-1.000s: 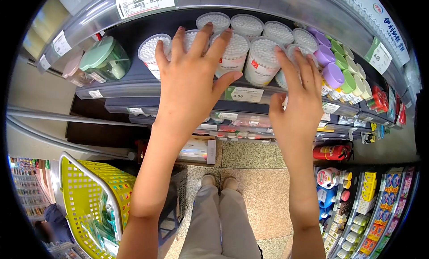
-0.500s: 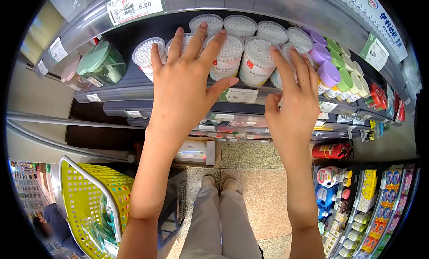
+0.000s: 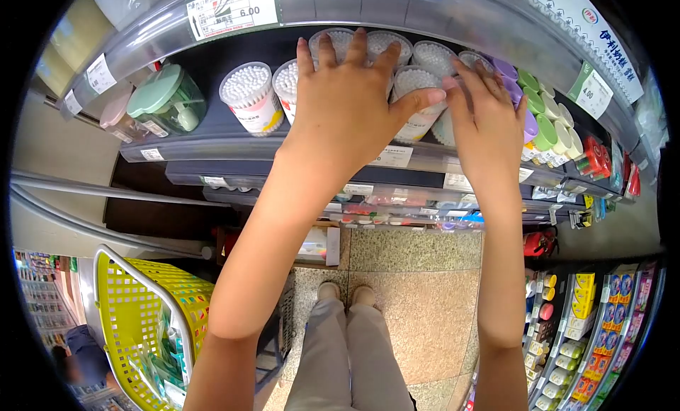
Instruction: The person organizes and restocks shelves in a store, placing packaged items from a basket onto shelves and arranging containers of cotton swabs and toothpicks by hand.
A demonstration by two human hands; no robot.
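Note:
Clear round tubs of white cotton swabs stand in rows on the shelf (image 3: 227,145). My left hand (image 3: 347,106) lies spread over the middle tubs, its fingertips at the back row and its thumb over a front tub (image 3: 416,81). Left of it, a front tub (image 3: 249,92) stands uncovered by my fingers. My right hand (image 3: 489,117) rests with fingers apart over the right-end tubs, beside the purple-lidded containers (image 3: 530,124). The two hands nearly meet at the left thumb. Part of the tubs is hidden under both hands.
Green-lidded containers (image 3: 166,99) stand at the shelf's left; green-lidded bottles (image 3: 545,131) and red packs (image 3: 596,157) at its right. A yellow-green basket (image 3: 134,297) holds packages at lower left, near a person (image 3: 88,358). A fire extinguisher (image 3: 540,242) and stocked shelves are at right.
My left hand has moved right and farther back over the tubs, uncovering the left front ones. My right hand has shifted right, toward the purple lids.

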